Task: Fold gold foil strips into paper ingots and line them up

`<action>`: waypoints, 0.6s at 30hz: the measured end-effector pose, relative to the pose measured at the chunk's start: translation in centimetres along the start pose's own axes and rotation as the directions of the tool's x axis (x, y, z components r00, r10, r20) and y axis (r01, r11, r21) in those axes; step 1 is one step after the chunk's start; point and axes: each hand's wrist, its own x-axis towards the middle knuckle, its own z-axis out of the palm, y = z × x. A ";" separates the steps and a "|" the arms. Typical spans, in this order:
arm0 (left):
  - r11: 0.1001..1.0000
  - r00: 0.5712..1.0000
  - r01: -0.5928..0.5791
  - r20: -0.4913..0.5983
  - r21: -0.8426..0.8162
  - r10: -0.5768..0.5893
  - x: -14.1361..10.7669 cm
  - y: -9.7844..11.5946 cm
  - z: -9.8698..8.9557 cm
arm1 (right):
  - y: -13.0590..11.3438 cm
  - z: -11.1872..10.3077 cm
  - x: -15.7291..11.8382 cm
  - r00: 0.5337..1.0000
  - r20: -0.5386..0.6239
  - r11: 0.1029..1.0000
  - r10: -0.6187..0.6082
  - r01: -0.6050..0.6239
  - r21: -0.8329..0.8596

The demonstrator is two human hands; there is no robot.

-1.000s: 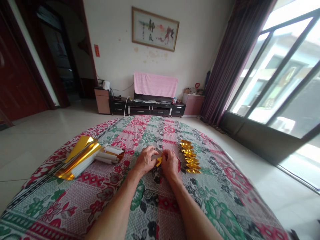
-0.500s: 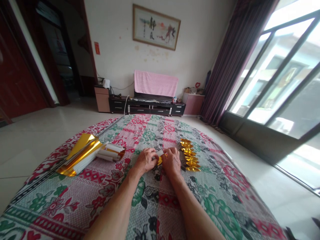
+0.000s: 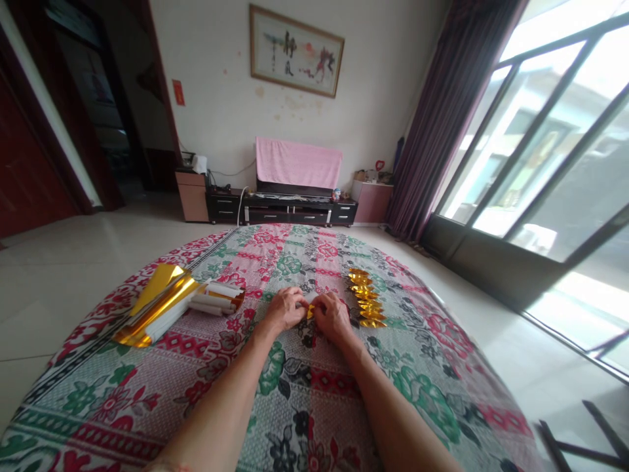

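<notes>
Both of my hands meet over the middle of the table, pinching one small piece of gold foil paper [image 3: 310, 312] with a white back. My left hand [image 3: 286, 308] grips its left side with the fingers closed. From the other side, my right hand [image 3: 333, 314] has curled fingers on it, hiding most of the piece. Just right of my right hand lies a row of several folded gold foil pieces [image 3: 366, 298], pointed at their ends. Over on the left, gold foil sheets [image 3: 164, 305] lie partly curled, beside rolled white-backed foil strips [image 3: 219, 298].
A patterned red, green and grey cloth [image 3: 196, 400] covers the round table. Beyond it stand a low black cabinet [image 3: 275, 215] and a pink cloth [image 3: 299, 162] draped over a screen. Dark stool legs [image 3: 584, 446] show at the lower right.
The view has turned slightly to the right. My hands stay together on the foil piece, with the fingers shifted a little and less gold showing between them.
</notes>
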 end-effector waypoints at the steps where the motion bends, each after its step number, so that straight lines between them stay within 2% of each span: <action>1: 1.000 1.000 -0.001 -0.001 0.011 0.001 0.0 0.0 0.0 | 0.0 0.0 0.0 1.000 0.005 1.000 0.001 -0.001 -0.003; 6: 0.998 0.998 -0.058 -0.014 0.038 0.058 -0.2 0.2 0.0 | -0.4 -0.4 -0.1 1.000 0.014 1.000 0.007 -0.007 -0.006; 9: 0.995 0.996 -0.094 -0.007 0.028 0.094 -0.4 0.1 -0.2 | -0.2 -0.8 -0.3 0.997 0.039 0.997 -0.062 0.060 0.044; 13: 0.997 0.996 -0.078 0.037 -0.018 0.079 -0.4 -0.3 -0.6 | 0.1 -1.3 -0.5 0.984 0.070 0.981 -0.164 0.155 0.113; 18: 0.996 0.996 -0.070 0.060 -0.051 0.073 -0.4 -0.7 -0.6 | -0.1 -1.7 -0.6 0.980 0.127 0.983 -0.152 0.135 0.127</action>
